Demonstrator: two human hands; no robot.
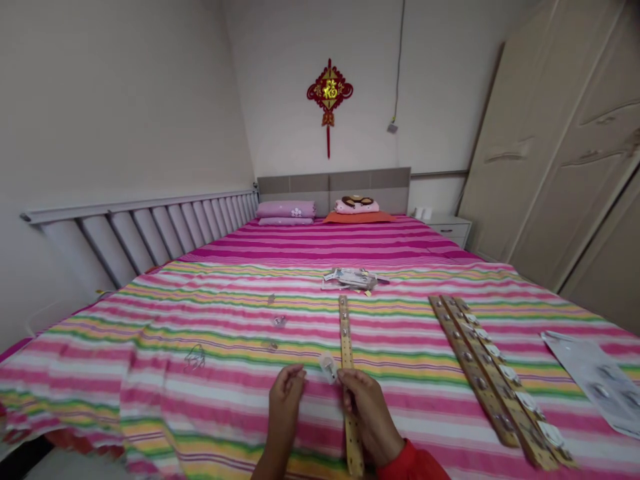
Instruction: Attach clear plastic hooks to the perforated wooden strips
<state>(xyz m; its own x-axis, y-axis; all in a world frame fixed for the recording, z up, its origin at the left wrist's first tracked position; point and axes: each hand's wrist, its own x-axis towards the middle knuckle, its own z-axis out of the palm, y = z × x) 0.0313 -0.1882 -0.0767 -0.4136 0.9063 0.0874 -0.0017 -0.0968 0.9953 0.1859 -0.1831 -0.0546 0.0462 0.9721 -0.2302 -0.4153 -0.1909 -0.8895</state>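
My right hand point(367, 407) is pinched at the edge of a small clear plastic bag point(327, 367) with something small and metallic in it. Beneath that hand runs a narrow wooden strip point(346, 347) with a row of holes and a few shiny metal pieces at its far end. To the left of the bag, apart from it, my left hand point(287, 397) has thumb and fingers pressed together; whatever may be between them is too small to make out. Several small clear packets point(279, 321) lie on the striped cloth beyond my left hand.
Wooden strips point(473, 367) bearing metal and white round pieces lie at right, beside a clear bag point(595, 380) with metal parts. A pile of plastic packets point(353, 279) lies farther back. Thin wire-like loops point(195, 359) rest at left. The bed has a slatted rail point(150, 230).
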